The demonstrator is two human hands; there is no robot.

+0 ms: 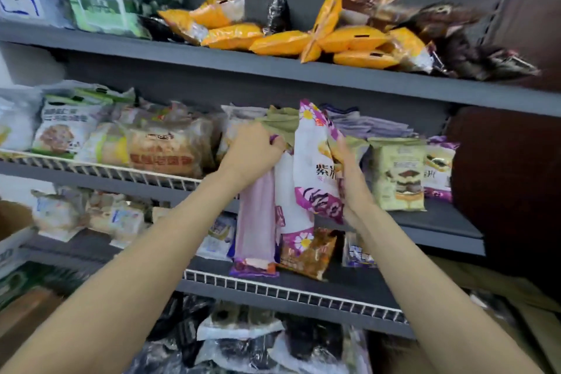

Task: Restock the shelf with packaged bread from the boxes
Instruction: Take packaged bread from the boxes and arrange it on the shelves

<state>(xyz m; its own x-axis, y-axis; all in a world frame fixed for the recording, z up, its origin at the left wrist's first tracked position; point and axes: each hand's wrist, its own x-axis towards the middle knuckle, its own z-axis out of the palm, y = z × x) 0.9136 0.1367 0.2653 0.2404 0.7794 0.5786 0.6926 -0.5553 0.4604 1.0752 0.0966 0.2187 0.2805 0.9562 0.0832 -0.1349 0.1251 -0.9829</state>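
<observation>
White-and-purple flowered bread packets [315,161] are standing upright between both hands. Left hand [255,149] is pinching their tops; right hand [349,173] is clasping the side at the middle shelf [440,222] front edge.

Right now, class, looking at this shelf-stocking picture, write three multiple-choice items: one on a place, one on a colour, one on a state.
1. Where do the orange packets lie?
A. top shelf
B. floor
C. in a box

2. What colour pattern marks the packet held upright between the hands?
A. red and black
B. purple and white
C. plain blue

3. What is the left hand doing?
A. hanging idle
B. pointing upward
C. gripping packets

Answers:
1 A: they are piled on the highest shelf in view.
2 B: it shows purple bands and flowers on white.
3 C: its fingers curl round packet tops, while the right hand holds the purple and white one.
</observation>
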